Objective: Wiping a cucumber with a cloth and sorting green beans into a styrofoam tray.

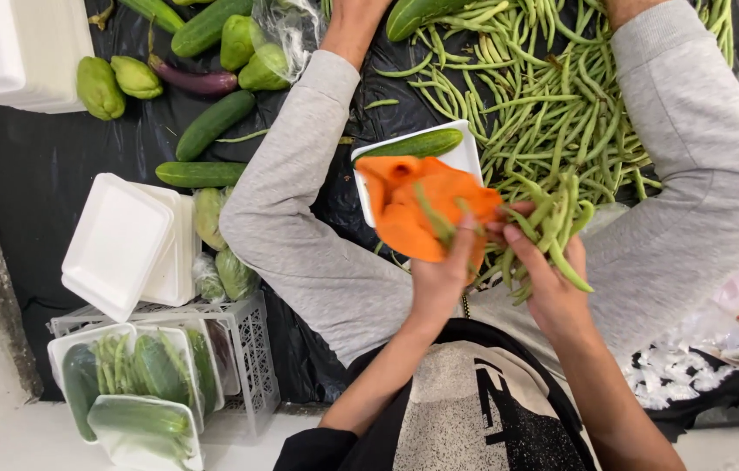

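Observation:
My left hand (442,281) grips the near edge of a white foam tray (465,158), its thumb pressing on the orange squash slices (417,209) in it. A cucumber (422,144) lies along the tray's far side. My right hand (554,288) clutches a bunch of green beans (554,218) right beside the tray, and a few of the beans lie across the orange slices. My legs in grey trousers (300,227) bend out on both sides of the tray.
A big pile of loose green beans (553,96) covers a black sheet (47,166) ahead. To the left lie cucumbers (212,124), chayotes (112,83) and an eggplant (195,83). Empty foam trays (116,244) and wrapped filled trays (138,379) rest on a white crate (252,349).

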